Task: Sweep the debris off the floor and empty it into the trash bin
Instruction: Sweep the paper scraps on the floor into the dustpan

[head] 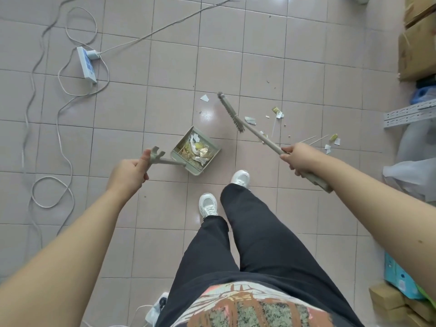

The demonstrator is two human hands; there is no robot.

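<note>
Right hand (297, 159) grasps the broom (250, 125), head pointing up-left; left hand (132, 169) grasps the dustpan (213, 151) handle, running rightward to the pan.

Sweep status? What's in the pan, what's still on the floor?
Partway. Done: the dustpan holds a pile of wrappers and paper. In hand: the left hand grips the dustpan's handle and the right hand grips the broom. Left: loose scraps and thin sticks lie on the floor right of the pan. No trash bin in view, so emptying is not yet done.
</note>
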